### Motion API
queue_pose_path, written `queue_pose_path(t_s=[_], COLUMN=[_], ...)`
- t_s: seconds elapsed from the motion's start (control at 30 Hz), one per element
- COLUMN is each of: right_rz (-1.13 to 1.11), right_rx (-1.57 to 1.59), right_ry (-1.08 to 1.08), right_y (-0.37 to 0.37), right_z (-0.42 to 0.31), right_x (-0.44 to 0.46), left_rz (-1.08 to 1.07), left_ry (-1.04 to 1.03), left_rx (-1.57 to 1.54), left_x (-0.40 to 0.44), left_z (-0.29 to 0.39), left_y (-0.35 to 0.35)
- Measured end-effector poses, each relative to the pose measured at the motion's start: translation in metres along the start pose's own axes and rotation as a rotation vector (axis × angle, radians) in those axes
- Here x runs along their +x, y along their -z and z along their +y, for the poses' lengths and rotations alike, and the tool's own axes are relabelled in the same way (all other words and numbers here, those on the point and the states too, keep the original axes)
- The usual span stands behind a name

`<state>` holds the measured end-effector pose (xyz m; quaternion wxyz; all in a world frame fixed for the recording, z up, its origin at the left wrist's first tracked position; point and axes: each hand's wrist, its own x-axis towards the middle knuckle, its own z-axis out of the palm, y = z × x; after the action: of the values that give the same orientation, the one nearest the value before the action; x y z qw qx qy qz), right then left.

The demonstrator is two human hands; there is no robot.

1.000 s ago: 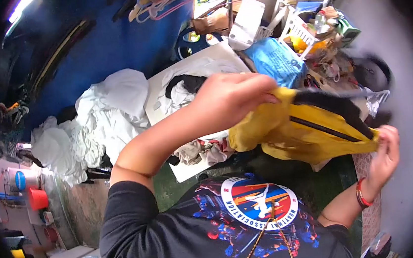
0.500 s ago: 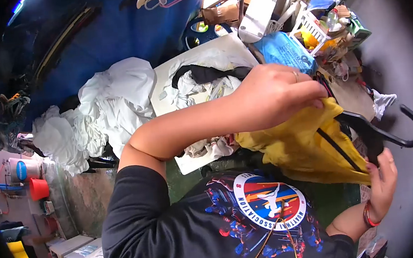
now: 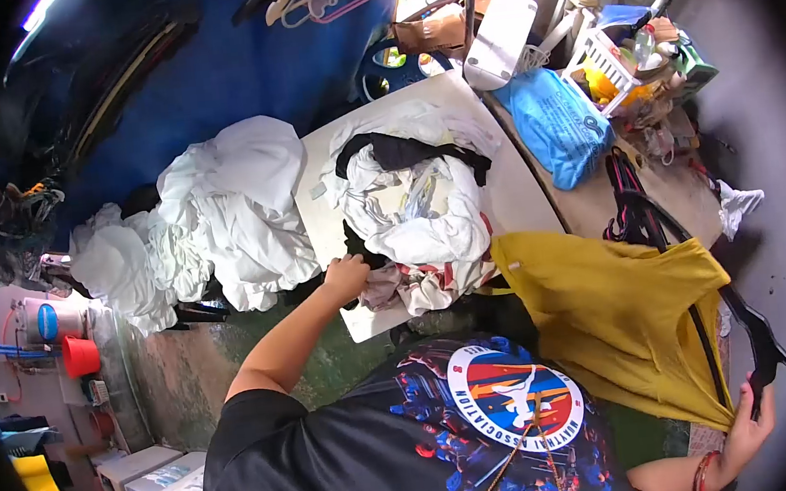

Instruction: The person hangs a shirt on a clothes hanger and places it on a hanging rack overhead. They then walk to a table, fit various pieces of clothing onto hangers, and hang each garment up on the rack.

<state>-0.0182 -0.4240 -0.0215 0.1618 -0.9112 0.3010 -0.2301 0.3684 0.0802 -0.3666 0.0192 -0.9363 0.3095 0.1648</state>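
Yellow fabric sagged across the right of the head view: a garment [image 3: 608, 319] touching a black hanger [image 3: 760, 338], whose end the right hand [image 3: 749, 424] pinched at lower right, fingers pointing up. The left arm stretched from lower left toward the centre, its left hand [image 3: 347, 278] back-up beside piled clothes [image 3: 430, 237], fingertips hidden; whether they gripped, I could not tell.

On my feed, the right hand [image 3: 747, 427] grips a black hanger [image 3: 761, 343] bearing a yellow garment [image 3: 613, 319]; the left hand [image 3: 348, 278] meets crumpled clothes [image 3: 444, 238] on a white board [image 3: 521, 181], though I can't judge its grasp.
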Motion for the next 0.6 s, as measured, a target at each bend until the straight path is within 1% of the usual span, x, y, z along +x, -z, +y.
queue_pose_path(t_s=[0.03, 0.07, 0.1, 0.13, 0.17, 0.2, 0.23, 0.27, 0.3, 0.37, 0.47, 0.57, 0.6], right_rz=[-0.022, 0.065, 0.148, 0.252, 0.182, 0.111, 0.042, -0.032, -0.007, -0.180, -0.246, -0.157, -0.129], right_rx=[-0.096, -0.117, -0.140, -0.063, -0.016, 0.032, 0.082, -0.073, -0.119, -0.083, -0.059, -0.057, -0.024], right_ry=[0.049, 0.069, 0.089, 0.019, 0.056, 0.094, 0.130, 0.137, 0.238, 0.315, 0.233, 0.273, 0.289], right_y=[0.008, 0.013, 0.015, 0.011, 0.009, 0.007, 0.003, 0.000, -0.013, -0.019, -0.021, -0.027, -0.030], right_z=[-0.002, -0.002, -0.003, -0.009, -0.007, -0.003, -0.014, -0.026, -0.048, -0.066, -0.059, -0.057, -0.057], right_x=[0.005, 0.008, 0.011, 0.013, 0.017, 0.021, 0.026, 0.030, 0.033, 0.042, 0.042, 0.036, 0.034], left_rz=[-0.016, -0.029, 0.136, 0.300, 0.345, 0.317, 0.201, 0.388, 0.424, 0.208, 0.151, 0.087, 0.170], left_ry=[0.045, 0.088, 0.108, 0.133, 0.190, 0.286, 0.192, 0.085, -0.021, -0.140, -0.311, -0.647, -0.669], left_rx=[-0.095, -0.189, -0.389, -0.591, -0.793, -0.983, -1.291, -1.288, -1.396, -1.646, -2.006, -2.363, -2.403], left_x=[0.001, 0.003, 0.013, 0.015, 0.009, 0.014, 0.015, 0.010, 0.023, 0.018, -0.005, -0.034, -0.040], left_z=[-0.002, -0.004, -0.011, -0.002, 0.009, 0.011, 0.010, 0.023, 0.020, 0.029, 0.045, 0.027, 0.012], left_y=[0.002, 0.006, 0.012, 0.053, 0.094, 0.125, 0.154, 0.178, 0.177, 0.212, 0.246, 0.251, 0.249])
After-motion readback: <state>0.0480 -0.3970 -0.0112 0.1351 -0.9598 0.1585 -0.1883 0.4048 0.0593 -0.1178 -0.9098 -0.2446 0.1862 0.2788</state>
